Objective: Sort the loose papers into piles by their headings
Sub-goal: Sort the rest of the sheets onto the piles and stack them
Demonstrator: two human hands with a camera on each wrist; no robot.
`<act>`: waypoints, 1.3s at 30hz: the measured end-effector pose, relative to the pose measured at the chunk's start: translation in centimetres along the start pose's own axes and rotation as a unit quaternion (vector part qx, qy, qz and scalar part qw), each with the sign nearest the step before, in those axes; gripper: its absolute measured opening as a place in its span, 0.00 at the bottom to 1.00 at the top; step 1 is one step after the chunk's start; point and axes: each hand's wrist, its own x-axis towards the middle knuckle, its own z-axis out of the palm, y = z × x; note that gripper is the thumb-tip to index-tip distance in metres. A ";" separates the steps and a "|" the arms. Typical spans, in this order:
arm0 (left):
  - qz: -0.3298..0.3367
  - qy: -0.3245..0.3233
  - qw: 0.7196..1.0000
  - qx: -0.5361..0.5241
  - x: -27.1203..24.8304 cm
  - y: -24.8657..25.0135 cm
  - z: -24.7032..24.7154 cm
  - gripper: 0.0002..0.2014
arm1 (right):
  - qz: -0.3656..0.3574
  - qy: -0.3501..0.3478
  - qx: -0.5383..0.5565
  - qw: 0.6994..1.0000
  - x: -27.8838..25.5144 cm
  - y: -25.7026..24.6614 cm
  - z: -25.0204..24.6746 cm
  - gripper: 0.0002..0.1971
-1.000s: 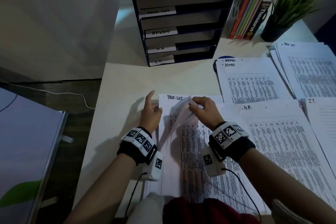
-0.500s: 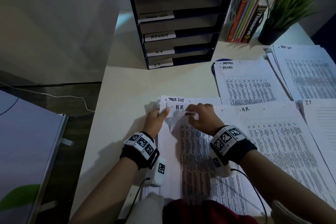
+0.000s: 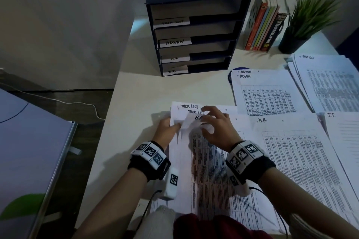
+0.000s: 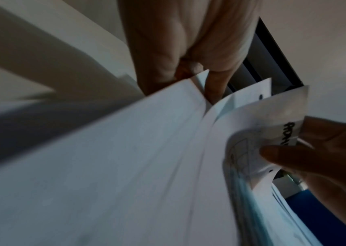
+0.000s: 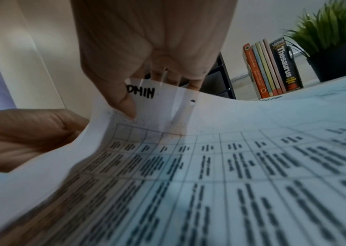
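Observation:
The loose stack of printed sheets lies on the desk right in front of me, with TASK LIST and H.R. headings showing at its far end. My right hand pinches the top edge of a curled-up sheet headed ADMIN, thumb on its face and fingers behind. At the stack's far left corner, my left hand grips the edges of the lower sheets. Sorted piles lie to the right: ADMIN, TASK LIST, H.R. and I.T..
A dark labelled tray organizer stands at the back of the desk. Right of it are upright books and a potted plant. The desk's left edge drops to the floor, where a cable and a flat panel lie.
My left hand has moved from beside the stack onto its left edge. The right hand has peeled the top sheets back, so more headings now show at the far end.

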 end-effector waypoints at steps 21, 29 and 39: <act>0.354 0.232 0.901 0.098 -2.9 16.2 -4.9 0.11 | 0.114 -0.161 -0.088 0.976 2.6 -1.2 0.9 0.22; 0.430 0.099 0.897 -0.032 -4.6 19.2 -5.9 0.08 | 0.181 0.219 0.359 0.889 3.9 -2.3 -5.9 0.40; 0.311 -0.034 0.945 -0.095 -4.3 14.1 -3.5 0.20 | 0.162 0.352 0.439 0.811 -0.3 -5.5 -9.3 0.18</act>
